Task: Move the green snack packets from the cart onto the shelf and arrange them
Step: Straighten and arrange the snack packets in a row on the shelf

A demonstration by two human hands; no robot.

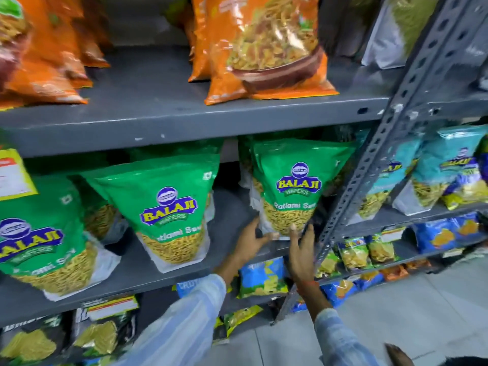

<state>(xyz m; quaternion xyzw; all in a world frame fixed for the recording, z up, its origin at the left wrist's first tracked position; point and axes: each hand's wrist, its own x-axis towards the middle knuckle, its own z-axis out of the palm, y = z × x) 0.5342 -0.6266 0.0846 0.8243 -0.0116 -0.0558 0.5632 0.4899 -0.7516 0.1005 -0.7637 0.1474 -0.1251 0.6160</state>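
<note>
- The green snack packet [293, 188] being set stands upright at the right end of the middle shelf [184, 120], just left of the perforated steel upright [375, 165], with more green packets close behind it.
- It looks light and soft: a glossy film pouch of loose sev, likely slippery and easy to crumple or crush if squeezed in the belly.
- The bottom corners and gusset seem the safest places to take hold, as the pouch probably keeps its shape best there.
- The left hand [250, 240] touches the lower left corner, fingers spread and lightly curled against the base rather than clamped.
- The right hand [301, 249] lies flat at the lower right corner, fingers straight and close together.
- Two further green packets [169, 207] lean along the same shelf to the left; orange bags [264, 46] fill the shelf above.
- The cart is not in view.
</note>
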